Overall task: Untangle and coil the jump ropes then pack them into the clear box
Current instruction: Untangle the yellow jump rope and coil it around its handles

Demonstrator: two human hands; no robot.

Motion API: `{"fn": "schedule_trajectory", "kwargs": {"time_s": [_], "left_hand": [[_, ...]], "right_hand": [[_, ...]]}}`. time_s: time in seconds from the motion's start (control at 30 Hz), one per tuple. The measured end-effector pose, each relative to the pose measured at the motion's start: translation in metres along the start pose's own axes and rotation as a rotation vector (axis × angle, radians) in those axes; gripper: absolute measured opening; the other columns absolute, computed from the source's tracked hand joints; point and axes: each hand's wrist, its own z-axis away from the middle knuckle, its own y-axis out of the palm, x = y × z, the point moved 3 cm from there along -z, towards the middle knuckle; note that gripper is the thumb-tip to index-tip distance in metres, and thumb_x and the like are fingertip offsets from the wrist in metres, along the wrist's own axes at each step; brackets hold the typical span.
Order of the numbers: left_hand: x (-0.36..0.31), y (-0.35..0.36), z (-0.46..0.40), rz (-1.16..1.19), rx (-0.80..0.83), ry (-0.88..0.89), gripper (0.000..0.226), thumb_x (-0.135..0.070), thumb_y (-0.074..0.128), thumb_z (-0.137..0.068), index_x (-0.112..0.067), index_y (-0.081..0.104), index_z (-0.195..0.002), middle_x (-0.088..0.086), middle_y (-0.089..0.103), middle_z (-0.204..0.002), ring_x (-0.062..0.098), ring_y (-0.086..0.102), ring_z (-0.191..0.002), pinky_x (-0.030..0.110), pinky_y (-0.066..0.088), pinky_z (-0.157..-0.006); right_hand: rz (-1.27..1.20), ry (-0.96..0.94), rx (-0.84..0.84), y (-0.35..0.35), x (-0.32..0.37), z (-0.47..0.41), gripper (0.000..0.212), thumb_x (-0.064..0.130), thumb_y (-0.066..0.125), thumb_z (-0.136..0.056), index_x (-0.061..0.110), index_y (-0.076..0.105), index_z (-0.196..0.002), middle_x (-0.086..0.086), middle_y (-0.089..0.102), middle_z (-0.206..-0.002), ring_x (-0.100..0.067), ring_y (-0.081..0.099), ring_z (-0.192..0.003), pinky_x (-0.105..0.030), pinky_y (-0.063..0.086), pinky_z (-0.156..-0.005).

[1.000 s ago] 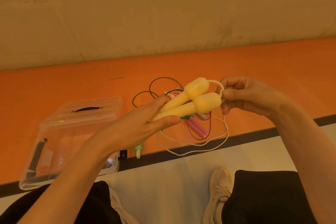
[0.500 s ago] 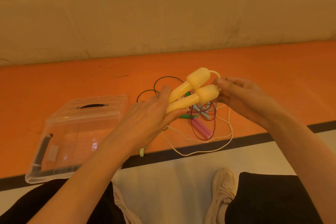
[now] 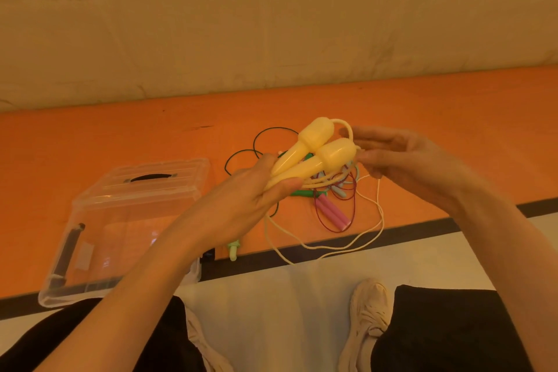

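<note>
My left hand (image 3: 241,199) grips the two yellow jump rope handles (image 3: 314,154) side by side, held up above the floor. Their cream cord (image 3: 338,248) hangs down in loose loops. My right hand (image 3: 404,160) pinches that cord right at the handle tops. Below, on the orange floor, lies a tangle of other ropes: pink handles (image 3: 332,213) with a dark red cord, a green handle (image 3: 302,193), pale blue handles (image 3: 339,192) and a thin dark cord (image 3: 271,131). The clear box (image 3: 126,229) sits to the left, with its lid on it.
A pale green handle (image 3: 234,249) lies by the black floor stripe (image 3: 392,235). A beige wall stands behind the orange strip. My knees and a cream shoe (image 3: 368,314) are at the bottom, on the white floor.
Both hands and the yellow handles rose slightly and shifted left in view. My right hand's fingers went from curled round the cord to stretched out, pinching it near the handle tops.
</note>
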Motion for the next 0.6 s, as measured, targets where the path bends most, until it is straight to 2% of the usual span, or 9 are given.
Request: {"fn": "schedule_trajectory", "kwargs": {"time_s": [0.07,0.17,0.3,0.4,0.47,0.53,0.6], "left_hand": [[0.0,0.0,0.001,0.056,0.023,0.01,0.055,-0.068,0.031,-0.081,-0.025,0.048,-0.11,-0.002,0.054,-0.075,0.011,0.047,-0.063,0.038,0.044,-0.063],[0.001,0.001,0.002,0.186,0.05,0.024,0.052,-0.065,0.034,-0.087,-0.019,0.051,-0.104,-0.011,0.052,-0.071,0.006,0.045,-0.062,0.03,0.043,-0.063],[0.002,0.0,0.001,0.277,0.103,0.02,0.046,-0.061,0.035,-0.091,-0.019,0.051,-0.102,-0.014,0.048,-0.068,0.009,0.044,-0.064,0.026,0.04,-0.06],[-0.002,-0.001,0.002,0.166,0.105,0.019,0.039,-0.062,0.033,-0.087,-0.028,0.048,-0.099,-0.01,0.051,-0.072,0.007,0.045,-0.063,0.031,0.042,-0.061],[-0.004,0.0,0.002,0.046,0.079,-0.005,0.045,-0.065,0.032,-0.083,-0.029,0.045,-0.107,-0.006,0.051,-0.072,0.003,0.045,-0.06,0.026,0.042,-0.058],[-0.005,0.001,0.0,-0.067,0.045,-0.025,0.048,-0.062,0.032,-0.085,-0.026,0.042,-0.114,-0.006,0.047,-0.067,0.001,0.045,-0.057,0.021,0.038,-0.053],[-0.006,0.0,-0.001,-0.134,-0.005,-0.027,0.046,-0.06,0.033,-0.087,-0.023,0.041,-0.113,-0.006,0.045,-0.066,0.001,0.046,-0.054,0.02,0.037,-0.05]], "right_hand": [[0.151,-0.066,-0.077,-0.001,0.003,0.0,0.031,0.01,0.064,-0.077,0.013,0.067,-0.108,0.005,0.073,-0.085,0.0,0.056,-0.063,-0.015,0.042,-0.055],[0.178,-0.139,-0.133,0.0,0.004,-0.001,0.027,0.02,0.066,-0.076,0.011,0.069,-0.101,0.005,0.067,-0.073,-0.007,0.05,-0.061,-0.017,0.043,-0.057],[0.229,-0.207,-0.202,0.005,0.009,0.001,0.017,0.014,0.06,-0.089,0.016,0.07,-0.103,0.015,0.064,-0.065,-0.003,0.05,-0.062,-0.014,0.043,-0.06],[0.379,-0.267,-0.25,0.007,0.013,0.003,0.015,0.008,0.062,-0.089,0.021,0.069,-0.091,0.013,0.063,-0.06,-0.001,0.051,-0.057,-0.013,0.04,-0.054],[0.516,-0.263,-0.282,0.009,0.012,0.001,0.017,0.005,0.061,-0.089,0.022,0.064,-0.086,0.008,0.065,-0.06,-0.003,0.057,-0.055,-0.016,0.044,-0.053],[0.594,-0.258,-0.331,0.014,0.009,-0.001,0.016,0.004,0.057,-0.091,0.02,0.06,-0.089,0.003,0.068,-0.067,-0.003,0.064,-0.059,-0.017,0.049,-0.055],[0.526,-0.26,-0.391,0.02,0.006,-0.003,0.013,0.004,0.055,-0.093,0.016,0.06,-0.096,0.001,0.069,-0.079,-0.004,0.068,-0.066,-0.016,0.053,-0.06]]}}
